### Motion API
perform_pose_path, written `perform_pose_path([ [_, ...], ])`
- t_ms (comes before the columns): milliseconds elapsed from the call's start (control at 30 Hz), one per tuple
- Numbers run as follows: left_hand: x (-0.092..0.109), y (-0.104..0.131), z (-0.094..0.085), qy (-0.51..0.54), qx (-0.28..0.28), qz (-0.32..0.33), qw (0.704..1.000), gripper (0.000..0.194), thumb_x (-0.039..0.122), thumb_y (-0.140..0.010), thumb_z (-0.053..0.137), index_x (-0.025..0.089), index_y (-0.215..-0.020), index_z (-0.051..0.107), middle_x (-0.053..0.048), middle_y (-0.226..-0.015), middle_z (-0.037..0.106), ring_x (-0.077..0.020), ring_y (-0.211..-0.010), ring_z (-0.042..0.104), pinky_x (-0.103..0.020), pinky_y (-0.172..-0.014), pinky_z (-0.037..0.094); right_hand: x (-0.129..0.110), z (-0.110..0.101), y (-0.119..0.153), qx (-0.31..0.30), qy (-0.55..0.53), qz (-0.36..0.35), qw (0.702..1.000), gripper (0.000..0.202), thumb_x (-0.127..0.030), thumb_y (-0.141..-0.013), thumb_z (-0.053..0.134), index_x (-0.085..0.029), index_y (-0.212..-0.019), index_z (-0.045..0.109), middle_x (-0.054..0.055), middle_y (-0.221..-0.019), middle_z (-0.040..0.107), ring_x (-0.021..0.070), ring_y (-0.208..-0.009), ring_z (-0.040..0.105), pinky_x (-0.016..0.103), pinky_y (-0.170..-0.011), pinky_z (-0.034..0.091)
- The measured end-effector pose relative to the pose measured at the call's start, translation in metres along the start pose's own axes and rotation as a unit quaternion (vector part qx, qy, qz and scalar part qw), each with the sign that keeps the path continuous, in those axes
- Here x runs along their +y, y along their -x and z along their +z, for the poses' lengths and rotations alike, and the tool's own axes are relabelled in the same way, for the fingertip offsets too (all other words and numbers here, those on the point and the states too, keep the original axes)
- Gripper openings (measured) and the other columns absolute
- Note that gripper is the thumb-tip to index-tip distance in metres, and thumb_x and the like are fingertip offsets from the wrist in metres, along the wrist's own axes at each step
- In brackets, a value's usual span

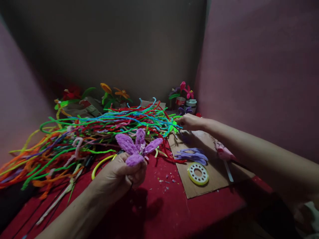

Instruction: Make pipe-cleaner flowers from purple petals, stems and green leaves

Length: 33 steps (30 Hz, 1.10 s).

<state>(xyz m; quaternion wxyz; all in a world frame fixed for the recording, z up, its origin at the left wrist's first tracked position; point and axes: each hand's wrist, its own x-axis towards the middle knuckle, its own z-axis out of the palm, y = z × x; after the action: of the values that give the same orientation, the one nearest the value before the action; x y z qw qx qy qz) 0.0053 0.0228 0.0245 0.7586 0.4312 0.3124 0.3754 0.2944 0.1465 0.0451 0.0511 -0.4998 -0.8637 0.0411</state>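
My left hand (pixel 133 172) is closed round the base of a purple pipe-cleaner flower (pixel 133 147). Its fuzzy petals are spread, with pale stamens in the middle, and a thin dark stem end shows below my fingers. At the far side of the table my right hand (pixel 189 122) reaches to the right end of a big heap of coloured pipe cleaners (pixel 119 121). Those fingers are curled beside bright green pieces (pixel 173 126); what they grip, if anything, is too small to make out.
On a brown board (pixel 184 186) lie lavender pipe cleaners (pixel 191 155), a roll of yellow tape (pixel 198 174) and a pink glue gun (pixel 224 152). Behind stand finished flowers (pixel 186 89) and a lidded jar (pixel 191 103). Scraps litter the red cloth (pixel 171 212).
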Motion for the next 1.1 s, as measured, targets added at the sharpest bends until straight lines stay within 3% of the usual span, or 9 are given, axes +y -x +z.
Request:
perform_pose_path([
  [133,0.000,0.001,0.002,0.013,0.007,0.000,1.000,0.028,0.031,-0.050,0.080,0.011,-0.050,0.061,0.001,-0.042,0.047,-0.0066,-0.040,0.040,-0.019,-0.041,0.030,0.005,-0.022,0.007,-0.031,-0.086,0.074,0.993,0.023,-0.018,-0.069,0.054,-0.013,-0.084,0.072,0.002,-0.059,0.062,0.0100,-0.048,0.049,0.023,-0.048,0.038],
  [233,0.001,0.003,0.006,0.043,0.030,0.006,0.999,0.027,0.027,-0.048,0.082,0.010,-0.054,0.062,0.001,-0.046,0.051,-0.0056,-0.042,0.043,-0.017,-0.043,0.033,0.002,-0.030,0.015,0.001,-0.208,0.124,0.970,0.020,-0.019,-0.069,0.057,-0.012,-0.083,0.069,-0.001,-0.052,0.054,0.0070,-0.041,0.042,0.021,-0.041,0.034],
  [300,0.002,0.004,0.007,0.057,0.036,0.012,0.998,0.026,0.025,-0.049,0.082,0.010,-0.058,0.063,0.000,-0.049,0.053,-0.0056,-0.045,0.045,-0.016,-0.044,0.035,-0.005,-0.033,0.022,0.055,-0.335,0.134,0.931,0.014,-0.016,-0.065,0.060,-0.013,-0.078,0.065,-0.004,-0.050,0.049,0.0058,-0.040,0.039,0.020,-0.039,0.031],
  [367,0.005,0.005,0.008,0.063,0.026,0.030,0.997,0.023,0.024,-0.053,0.080,0.010,-0.061,0.064,0.000,-0.051,0.053,-0.0067,-0.048,0.047,-0.017,-0.046,0.038,-0.018,-0.034,0.031,0.085,-0.452,0.097,0.882,0.011,-0.014,-0.063,0.062,-0.013,-0.074,0.063,-0.004,-0.054,0.050,0.0050,-0.042,0.040,0.020,-0.039,0.030],
  [500,0.009,0.007,0.011,0.078,0.024,0.079,0.994,0.023,0.022,-0.057,0.078,0.012,-0.074,0.066,-0.005,-0.076,0.062,-0.0126,-0.064,0.055,-0.023,-0.055,0.047,-0.059,-0.031,0.050,0.054,-0.592,0.013,0.804,0.016,-0.016,-0.062,0.069,-0.013,-0.077,0.066,0.000,-0.065,0.060,0.0051,-0.047,0.046,0.020,-0.044,0.035],
  [600,0.008,0.008,0.014,0.085,0.047,0.089,0.991,0.022,0.017,-0.059,0.075,0.014,-0.079,0.067,-0.009,-0.098,0.063,-0.0160,-0.074,0.058,-0.025,-0.056,0.049,-0.099,-0.024,0.059,0.036,-0.639,0.007,0.768,0.024,-0.014,-0.058,0.073,-0.014,-0.081,0.064,-0.004,-0.057,0.058,0.0052,-0.044,0.045,0.019,-0.041,0.032],
  [767,0.005,0.009,0.014,0.061,0.020,0.058,0.996,0.018,0.018,-0.060,0.075,0.011,-0.075,0.067,-0.006,-0.077,0.064,-0.0112,-0.060,0.055,-0.021,-0.049,0.045,-0.141,-0.008,0.063,0.017,-0.653,0.029,0.756,0.024,-0.013,-0.056,0.076,-0.015,-0.071,0.058,-0.005,-0.054,0.056,0.0035,-0.043,0.042,0.018,-0.041,0.028],
  [933,0.008,0.010,0.013,0.024,0.018,0.051,0.998,0.018,0.022,-0.063,0.074,0.011,-0.076,0.067,-0.003,-0.067,0.063,-0.0097,-0.055,0.056,-0.021,-0.050,0.043,-0.145,0.000,0.066,0.021,-0.643,0.038,0.765,0.019,-0.014,-0.059,0.074,-0.016,-0.070,0.059,-0.002,-0.062,0.060,0.0064,-0.051,0.049,0.021,-0.048,0.034],
  [1100,0.012,0.014,0.015,0.017,0.028,0.083,0.996,0.022,0.024,-0.063,0.075,0.009,-0.077,0.068,-0.004,-0.067,0.065,-0.0092,-0.053,0.057,-0.019,-0.047,0.042,-0.144,0.002,0.071,0.036,-0.630,0.062,0.773,0.022,-0.019,-0.061,0.075,-0.018,-0.078,0.061,-0.003,-0.057,0.057,0.0058,-0.046,0.045,0.020,-0.043,0.029],
])
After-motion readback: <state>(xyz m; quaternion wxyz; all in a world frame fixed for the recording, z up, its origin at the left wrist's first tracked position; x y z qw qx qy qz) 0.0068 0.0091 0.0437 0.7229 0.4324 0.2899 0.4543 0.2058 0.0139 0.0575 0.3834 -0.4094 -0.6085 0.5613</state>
